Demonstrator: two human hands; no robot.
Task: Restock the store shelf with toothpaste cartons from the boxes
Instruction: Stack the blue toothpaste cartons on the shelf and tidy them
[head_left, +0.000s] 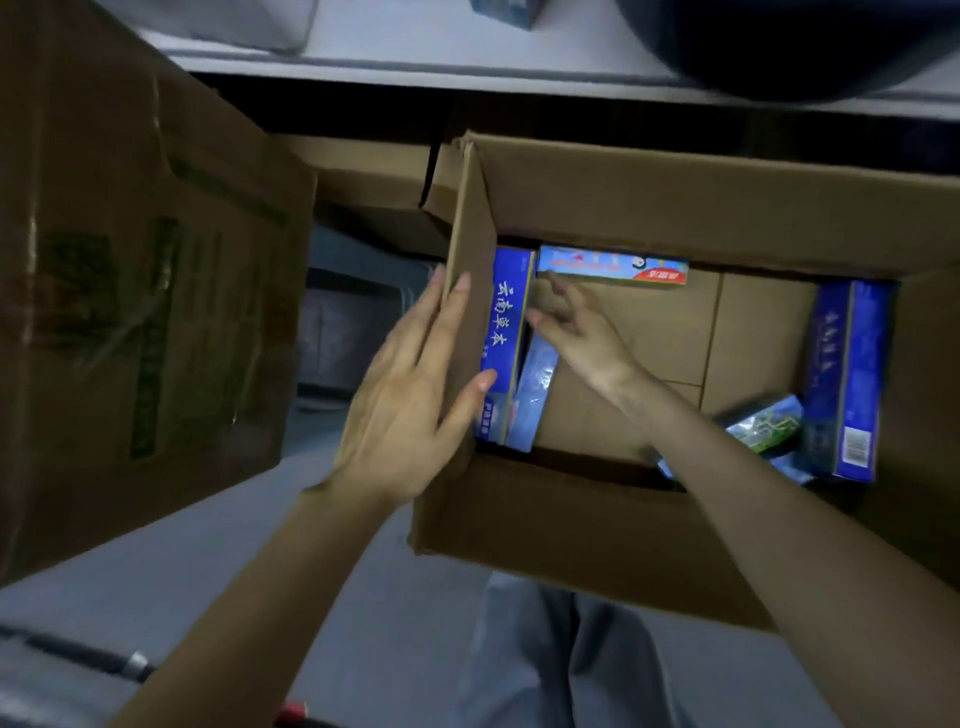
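An open cardboard box (613, 525) stands on the floor in front of me. Inside, a blue toothpaste carton (506, 332) stands against the left wall, with a paler blue one (535, 395) beside it. A light carton with a red end (613, 266) lies along the far wall, and dark blue cartons (844, 379) lean at the right. My left hand (410, 395) holds the box's left flap, fingers outside and thumb inside. My right hand (576, 332) is inside the box with fingers spread, close to the blue cartons at the left, holding nothing.
A large closed cardboard box (130, 291) with green print stands at the left. A white shelf edge (415, 67) runs across the top. Another flattened box flap (374, 166) lies behind. My grey-trousered leg (561, 665) is below the open box.
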